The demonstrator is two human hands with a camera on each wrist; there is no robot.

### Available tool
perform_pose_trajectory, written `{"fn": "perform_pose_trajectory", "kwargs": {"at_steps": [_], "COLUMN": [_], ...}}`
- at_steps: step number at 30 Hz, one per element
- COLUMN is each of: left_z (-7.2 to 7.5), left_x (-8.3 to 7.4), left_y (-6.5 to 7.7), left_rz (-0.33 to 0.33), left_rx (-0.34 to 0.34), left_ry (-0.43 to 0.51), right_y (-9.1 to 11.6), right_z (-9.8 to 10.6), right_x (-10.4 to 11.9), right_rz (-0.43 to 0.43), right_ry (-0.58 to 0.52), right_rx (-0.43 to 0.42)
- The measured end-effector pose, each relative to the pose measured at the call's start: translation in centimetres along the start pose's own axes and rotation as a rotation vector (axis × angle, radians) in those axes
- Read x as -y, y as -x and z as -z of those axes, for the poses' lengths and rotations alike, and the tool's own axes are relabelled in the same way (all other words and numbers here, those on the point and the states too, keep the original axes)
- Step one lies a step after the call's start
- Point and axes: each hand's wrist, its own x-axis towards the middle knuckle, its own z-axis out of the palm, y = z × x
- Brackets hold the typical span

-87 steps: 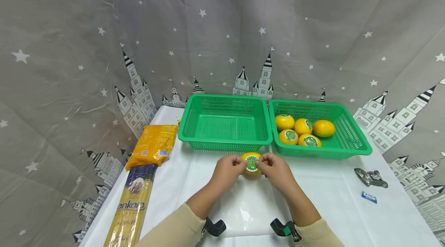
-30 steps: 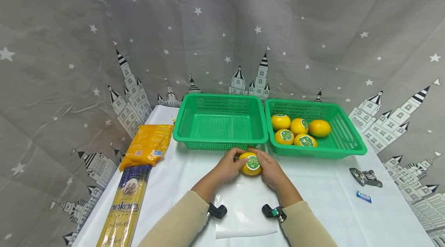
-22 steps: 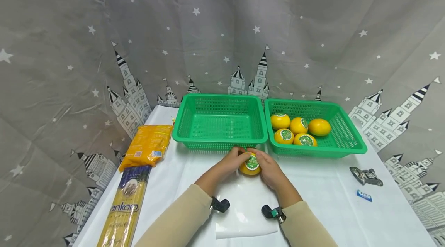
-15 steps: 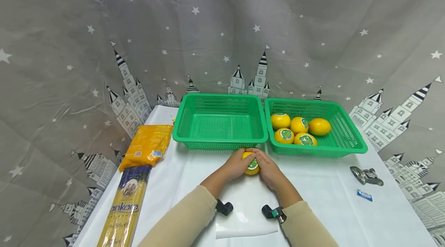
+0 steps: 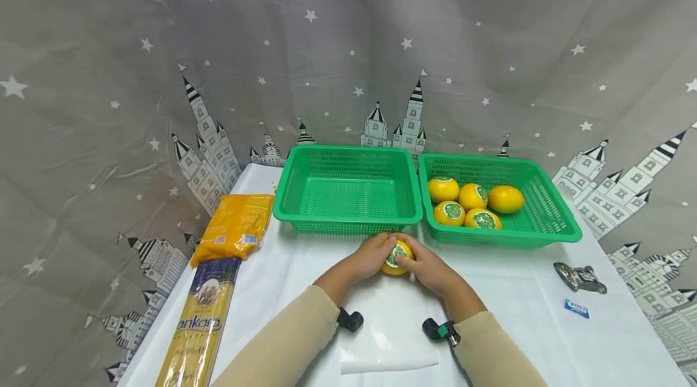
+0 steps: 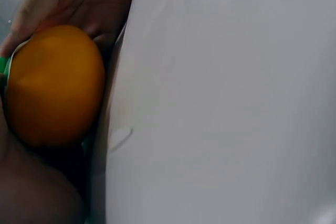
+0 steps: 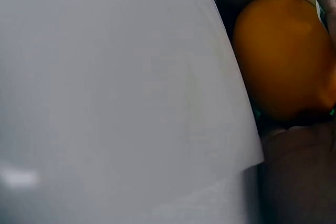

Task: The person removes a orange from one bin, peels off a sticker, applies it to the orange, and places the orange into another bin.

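Observation:
Both hands hold one yellow lemon (image 5: 392, 268) between them, low in front of the baskets. A round green and white sticker (image 5: 402, 251) on it faces up. My left hand (image 5: 370, 259) curls round its left side, thumb at the sticker's edge. My right hand (image 5: 432, 267) wraps the other side, its thumb lying on the sticker. In the left wrist view the lemon (image 6: 59, 85) shows its bare underside, with the sticker's pale edge at the far left. The right wrist view shows the lemon (image 7: 283, 59) in the palms, a sticker edge lifting slightly at its top.
A white glossy sheet (image 5: 389, 338) lies under the wrists. Behind stand a bare green basket (image 5: 348, 221) and another green basket (image 5: 555, 236) with several lemons (image 5: 483, 219). Left are an orange packet (image 5: 234, 227) and spaghetti (image 5: 198, 326); right, a black wrapper (image 5: 580, 278) and small blue packet (image 5: 576, 308).
Fingertips that pinched at the sticker's sides have moved to cup the lemon. The left hand has shifted right around it, and the right thumb has come onto the sticker.

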Motion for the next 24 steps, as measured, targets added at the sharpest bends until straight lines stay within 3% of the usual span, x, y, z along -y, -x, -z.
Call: {"fn": "perform_pose_trajectory", "kwargs": {"at_steps": [3,7,11,19,24], "left_z": [0.5,1.6,2.4,2.3,1.4], "left_x": [0.1,-0.2,-0.2,0.4,0.3], "left_y": [-0.3,-0.5,-0.4,-0.5,-0.7], "left_rz": [-0.05,-0.112,-0.114,-0.142,-0.181], "left_rx": [0.076,0.23,0.317,0.325,0.22], "left_ry": [-0.065,-0.095,-0.093,-0.073,-0.074], "right_y": [0.3,0.5,0.5,0.3,0.1], "right_z": [0.3,0.4,0.2,-0.4,-0.8], "right_x": [0.0,-0.1,-0.1,0.1,0.9], "right_rz": [0.015,0.017,-0.003,-0.053,-0.078], "right_ry": [-0.016,-0.08,-0.129,-0.198,-0.138], "right_rx": [0.037,0.07,0.076,0.058,-0.018]}}
